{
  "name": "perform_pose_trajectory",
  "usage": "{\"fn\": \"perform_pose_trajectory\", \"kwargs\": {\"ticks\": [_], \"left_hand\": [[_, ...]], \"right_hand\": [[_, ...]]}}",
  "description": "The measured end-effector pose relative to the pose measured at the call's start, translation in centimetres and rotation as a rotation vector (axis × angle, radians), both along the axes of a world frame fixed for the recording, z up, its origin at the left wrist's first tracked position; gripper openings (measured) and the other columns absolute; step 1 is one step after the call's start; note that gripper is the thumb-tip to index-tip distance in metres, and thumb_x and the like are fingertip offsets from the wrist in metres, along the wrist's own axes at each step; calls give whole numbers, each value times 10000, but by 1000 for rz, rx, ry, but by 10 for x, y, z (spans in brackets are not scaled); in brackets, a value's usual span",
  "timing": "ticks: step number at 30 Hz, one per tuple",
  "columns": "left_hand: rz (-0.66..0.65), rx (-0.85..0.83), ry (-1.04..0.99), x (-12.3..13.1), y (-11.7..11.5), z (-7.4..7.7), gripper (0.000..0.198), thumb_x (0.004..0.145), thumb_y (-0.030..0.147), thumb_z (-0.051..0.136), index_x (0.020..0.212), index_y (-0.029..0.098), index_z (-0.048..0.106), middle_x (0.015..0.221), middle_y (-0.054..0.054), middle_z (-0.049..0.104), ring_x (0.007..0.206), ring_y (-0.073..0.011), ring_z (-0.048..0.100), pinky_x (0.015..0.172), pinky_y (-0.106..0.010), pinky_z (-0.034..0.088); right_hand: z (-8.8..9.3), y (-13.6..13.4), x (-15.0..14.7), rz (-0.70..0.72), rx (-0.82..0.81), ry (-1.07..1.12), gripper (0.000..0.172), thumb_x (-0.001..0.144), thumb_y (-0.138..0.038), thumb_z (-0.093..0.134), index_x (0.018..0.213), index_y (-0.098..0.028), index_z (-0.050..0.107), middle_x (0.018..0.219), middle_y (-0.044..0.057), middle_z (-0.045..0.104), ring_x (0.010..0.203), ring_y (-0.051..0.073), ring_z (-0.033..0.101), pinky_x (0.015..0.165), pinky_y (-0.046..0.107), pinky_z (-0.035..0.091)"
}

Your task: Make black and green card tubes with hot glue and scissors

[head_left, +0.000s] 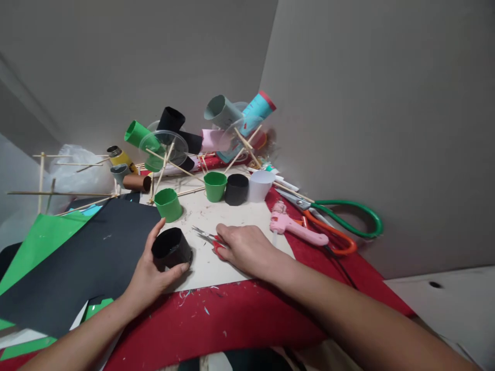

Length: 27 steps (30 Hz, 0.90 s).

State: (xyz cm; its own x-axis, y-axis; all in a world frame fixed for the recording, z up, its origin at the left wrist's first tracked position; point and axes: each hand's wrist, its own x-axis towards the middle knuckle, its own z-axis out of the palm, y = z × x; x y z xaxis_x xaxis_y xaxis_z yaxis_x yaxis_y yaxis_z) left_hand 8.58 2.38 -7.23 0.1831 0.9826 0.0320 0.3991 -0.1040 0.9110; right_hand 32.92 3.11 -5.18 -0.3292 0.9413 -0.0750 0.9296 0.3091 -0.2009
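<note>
My left hand [157, 265] is curled around a short black paper cup [172, 248], thumb at its front and fingers at its far left side. In my right hand [247, 250] is a pair of small scissors [211, 239] with red handles, the blades parted slightly and pointing left toward the cup. Behind the held cup stands a green paper cup [168, 204]. Farther back are a second green cup [215, 186], another black cup [236, 189] and a white cup [262, 185] in a row on a white sheet [209, 268].
A pink glue gun [296, 226] and large scissors [340, 221] with green and orange handles lie at the right. Stick-framed wheels with paper tubes [164, 147] stand at the back. Black paper [100, 247] and green paper [42, 245] cover the left. Red cloth [216, 324] borders the front.
</note>
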Motion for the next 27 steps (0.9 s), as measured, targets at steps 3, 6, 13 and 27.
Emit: {"fn": "perform_pose_trajectory", "kwargs": {"ticks": [3,6,13,27], "left_hand": [[-8,43,46,0,1,-3,974,714,387,802,1511,262,256,1441,-132,492,1308,-343,499,1145,-514,313],[-9,92,111,0,2,-6,958,730,430,781,1511,257,253,1464,-138,466,1336,-350,472,1159,-523,295],[-19,236,271,-1,4,-10,928,771,457,739,1522,271,225,1569,-142,342,1438,-363,344,1158,-529,311],[-34,209,293,-5,2,-11,947,799,485,688,1553,277,153,1536,-161,401,1416,-406,378,1128,-617,333]], "right_hand": [[1,-1,1,20,-9,8,178,930,-350,593,1022,-198,607,908,88,765,794,245,710,594,300,347],[2,-2,2,30,-15,14,195,918,-355,607,1043,-206,618,916,82,766,815,252,710,612,298,367],[-2,2,5,37,-72,32,294,916,-425,635,1072,-176,641,962,74,728,867,237,686,721,335,490],[10,17,8,49,-198,124,285,962,-358,618,1164,-157,627,1146,77,659,955,217,663,815,413,570]]}}
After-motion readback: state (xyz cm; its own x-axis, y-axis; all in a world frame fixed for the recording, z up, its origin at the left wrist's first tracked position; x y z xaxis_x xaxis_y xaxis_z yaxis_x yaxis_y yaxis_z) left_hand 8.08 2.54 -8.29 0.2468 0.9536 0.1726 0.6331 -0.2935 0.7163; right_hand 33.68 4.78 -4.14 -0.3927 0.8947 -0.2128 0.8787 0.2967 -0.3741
